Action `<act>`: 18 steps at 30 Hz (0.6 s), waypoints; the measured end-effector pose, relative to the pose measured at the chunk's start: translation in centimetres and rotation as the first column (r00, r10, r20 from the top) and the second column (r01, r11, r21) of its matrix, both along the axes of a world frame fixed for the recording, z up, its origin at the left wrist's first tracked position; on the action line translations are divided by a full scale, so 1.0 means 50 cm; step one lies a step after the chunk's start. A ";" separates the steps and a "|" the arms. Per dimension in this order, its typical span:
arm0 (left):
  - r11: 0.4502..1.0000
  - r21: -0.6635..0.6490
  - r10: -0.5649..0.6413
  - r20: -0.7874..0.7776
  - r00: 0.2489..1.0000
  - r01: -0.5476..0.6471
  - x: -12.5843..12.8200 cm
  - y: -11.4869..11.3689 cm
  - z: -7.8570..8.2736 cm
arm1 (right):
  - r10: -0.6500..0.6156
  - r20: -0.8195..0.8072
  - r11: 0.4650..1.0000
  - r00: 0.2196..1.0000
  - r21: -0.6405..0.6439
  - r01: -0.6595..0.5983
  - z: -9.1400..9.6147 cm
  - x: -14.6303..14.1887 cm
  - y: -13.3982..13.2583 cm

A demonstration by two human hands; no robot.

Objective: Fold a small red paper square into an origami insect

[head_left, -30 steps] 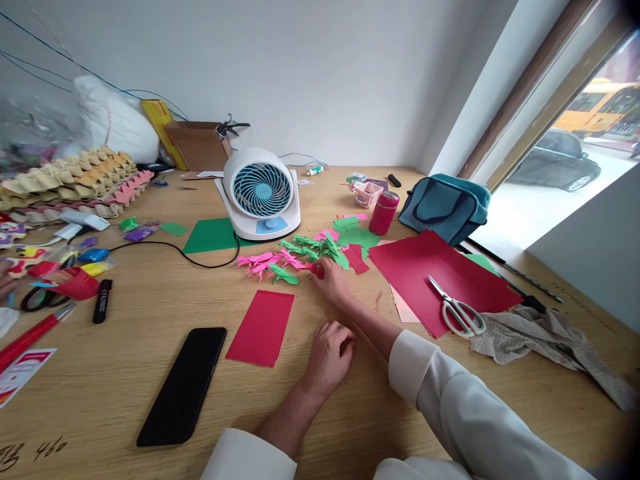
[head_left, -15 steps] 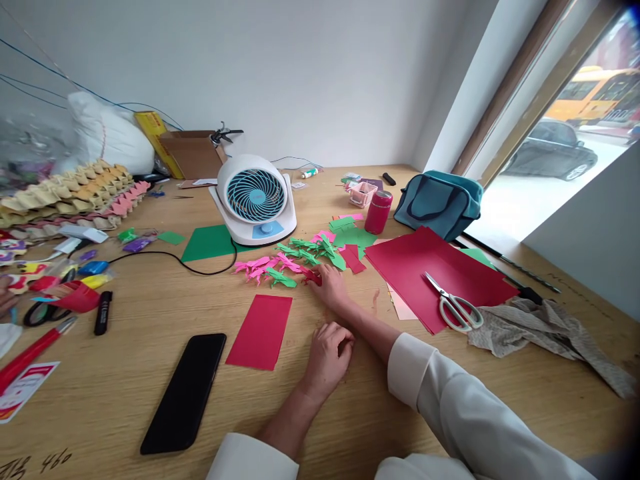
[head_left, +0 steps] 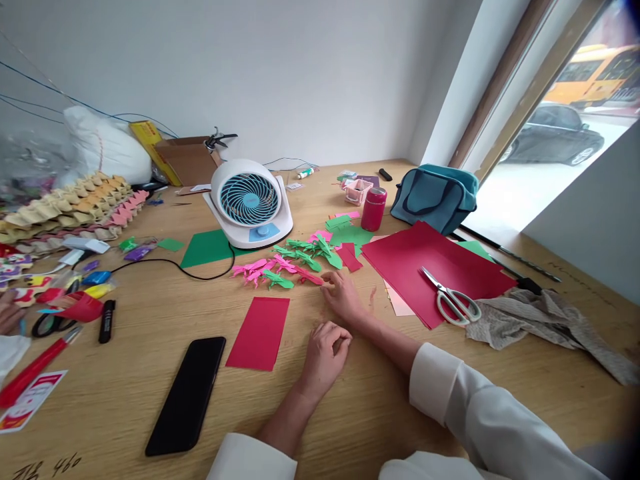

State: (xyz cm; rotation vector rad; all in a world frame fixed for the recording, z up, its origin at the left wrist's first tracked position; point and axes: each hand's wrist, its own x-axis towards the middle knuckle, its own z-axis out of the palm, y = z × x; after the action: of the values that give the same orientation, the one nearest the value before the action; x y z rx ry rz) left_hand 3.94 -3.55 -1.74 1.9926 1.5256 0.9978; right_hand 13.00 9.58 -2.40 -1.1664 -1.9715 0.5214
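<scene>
My right hand (head_left: 341,295) rests on the table with its fingers loosely apart. Its fingertips are beside the end of a red folded paper figure (head_left: 309,275), and I see nothing held in it. Closer to me, my left hand (head_left: 326,353) lies with fingers curled and thumb against them, with nothing visible inside. Around the red figure are pink folded paper figures (head_left: 254,270) and green ones (head_left: 300,257), lying in a loose group. A stack of red paper rectangles (head_left: 259,333) lies left of my left hand.
A fan (head_left: 250,203) stands behind the figures. Right are large red paper sheets (head_left: 425,267), scissors (head_left: 453,300), a cloth (head_left: 530,323), a red flask (head_left: 374,209) and a blue bag (head_left: 434,200). A phone (head_left: 187,393) and marker (head_left: 107,321) lie left. Another person's hand (head_left: 10,313) shows at the left edge.
My right hand has drawn back slightly to the right and let go of the red paper figure, which now lies among the others. My left hand stays nearly in place.
</scene>
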 end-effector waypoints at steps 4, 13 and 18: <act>0.998 0.057 -0.003 0.089 0.996 -0.002 -0.006 -0.001 0.005 | 0.018 -0.044 0.999 0.999 -0.032 -0.020 -0.006 0.079 -0.064; 0.979 0.202 -0.093 0.292 0.952 0.034 0.024 -0.047 0.188 | 0.180 -0.175 0.976 0.968 -0.092 -0.198 0.009 0.161 -0.175; 0.954 0.272 -0.274 0.607 0.746 0.129 0.054 -0.121 0.348 | 0.193 -0.156 0.972 0.969 -0.104 -0.210 0.007 0.162 -0.176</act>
State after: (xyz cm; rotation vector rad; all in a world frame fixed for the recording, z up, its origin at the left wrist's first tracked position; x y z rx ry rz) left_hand 6.65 -9.60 15.65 1.6278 0.8302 1.5887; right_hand 21.11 0.78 -2.03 -0.9738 -1.9649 0.8172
